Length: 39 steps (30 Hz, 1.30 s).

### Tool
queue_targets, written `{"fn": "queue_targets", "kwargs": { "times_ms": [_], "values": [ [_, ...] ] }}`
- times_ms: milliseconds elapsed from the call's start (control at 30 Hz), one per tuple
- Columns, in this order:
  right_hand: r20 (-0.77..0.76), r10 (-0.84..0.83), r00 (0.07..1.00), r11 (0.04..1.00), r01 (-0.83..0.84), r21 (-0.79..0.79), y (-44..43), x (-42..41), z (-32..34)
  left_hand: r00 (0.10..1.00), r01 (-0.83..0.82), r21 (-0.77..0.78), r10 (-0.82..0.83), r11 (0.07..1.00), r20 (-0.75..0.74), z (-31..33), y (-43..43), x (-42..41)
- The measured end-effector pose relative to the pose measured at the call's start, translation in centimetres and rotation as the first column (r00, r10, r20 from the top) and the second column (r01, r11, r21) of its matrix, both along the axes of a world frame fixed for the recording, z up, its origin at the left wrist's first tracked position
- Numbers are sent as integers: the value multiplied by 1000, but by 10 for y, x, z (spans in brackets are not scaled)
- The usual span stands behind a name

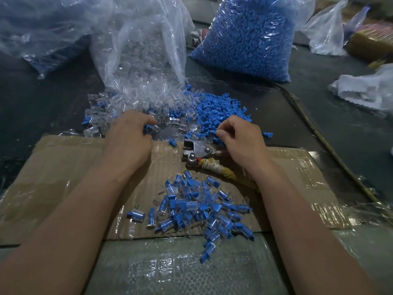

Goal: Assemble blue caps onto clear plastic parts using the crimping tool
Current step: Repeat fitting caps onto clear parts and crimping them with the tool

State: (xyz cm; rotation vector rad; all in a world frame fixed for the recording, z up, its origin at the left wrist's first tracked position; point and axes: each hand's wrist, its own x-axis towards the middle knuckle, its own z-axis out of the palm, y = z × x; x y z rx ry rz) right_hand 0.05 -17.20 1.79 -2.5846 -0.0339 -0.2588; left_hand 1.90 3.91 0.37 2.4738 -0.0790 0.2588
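My left hand [129, 135] curls over the spilled clear plastic parts [136, 101], its fingertips pinching a clear part with some blue in it [152, 128]. My right hand [240, 137] reaches into the loose blue caps [214, 109], thumb and fingers pinching one cap. Between my hands the metal crimping tool [196, 151] lies on the cardboard [63, 171], its cloth-wrapped handle running under my right wrist. A heap of assembled blue-and-clear pieces [197, 207] sits on the cardboard nearer to me.
An open clear bag of clear parts [140, 45] stands behind the spill. A full bag of blue caps [251, 35] stands at the back right. More plastic bags lie at the back left [42, 28] and right [327, 28]. A woven plastic sheet [180, 267] covers the near edge.
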Motion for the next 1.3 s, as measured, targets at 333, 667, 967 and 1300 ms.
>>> {"fn": "queue_targets", "kwargs": {
  "times_ms": [333,667,967,1300],
  "values": [
    [-7,4,1000,1000,-4,17,2,-3,1,992,123,196,-120,973,-29,-4,-6,2],
    [44,9,999,992,-14,122,5,-9,8,996,86,-437,-86,896,19,13,-14,-11],
    [159,103,982,926,-154,346,25,-27,16,900,-34,-876,-366,482,-237,29,-23,-27],
    [244,156,957,866,-251,433,39,-36,21,890,-43,-914,-399,403,-218,29,-26,-26]
  ]
}}
